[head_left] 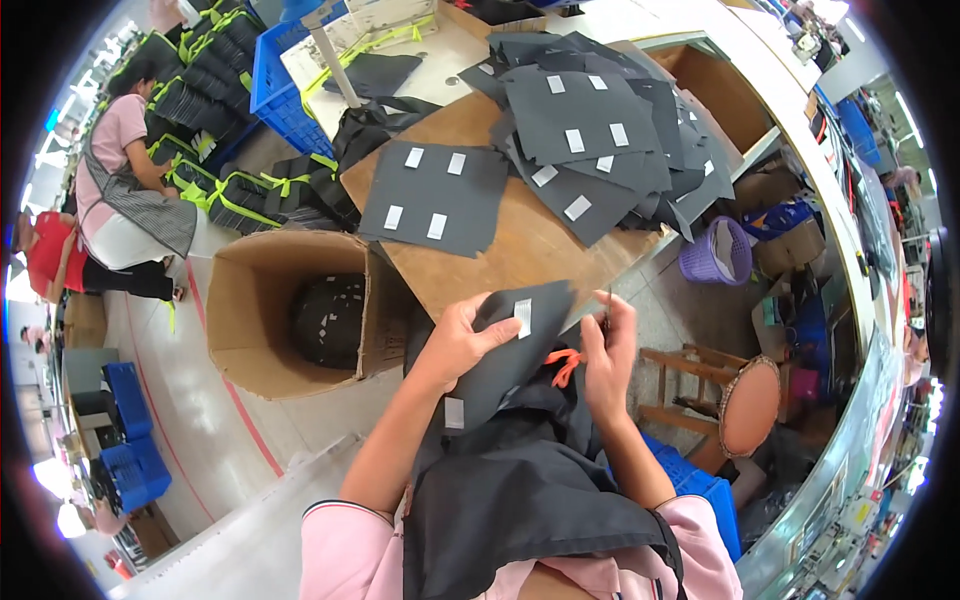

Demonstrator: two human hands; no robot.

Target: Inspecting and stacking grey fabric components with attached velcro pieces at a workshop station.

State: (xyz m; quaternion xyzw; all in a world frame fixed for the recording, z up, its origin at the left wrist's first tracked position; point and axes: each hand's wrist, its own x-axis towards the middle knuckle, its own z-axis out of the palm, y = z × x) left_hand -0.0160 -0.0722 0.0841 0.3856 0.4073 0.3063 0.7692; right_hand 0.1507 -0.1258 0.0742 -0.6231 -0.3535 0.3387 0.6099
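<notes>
My left hand (463, 342) grips a dark grey fabric panel (520, 365), its thumb beside one of the white patches on it. The panel is tilted and slightly folded over my lap. At the panel's right edge, my right hand (610, 358) is closed on a small tool, mostly hidden by the fingers. A bright orange cord (566, 366) hangs beside that hand. Ahead on the brown board (450, 290) lies one flat grey panel (435, 200) with several white patches. To its right rises a loose pile of similar panels (590, 120).
An open cardboard box (235, 320) with dark pieces inside stands on the left. On the right are a round-seated stool (750, 405), a purple basket (715, 252) and a blue crate (710, 490). A person (125, 180) sits far left beside bundled dark stacks (240, 200).
</notes>
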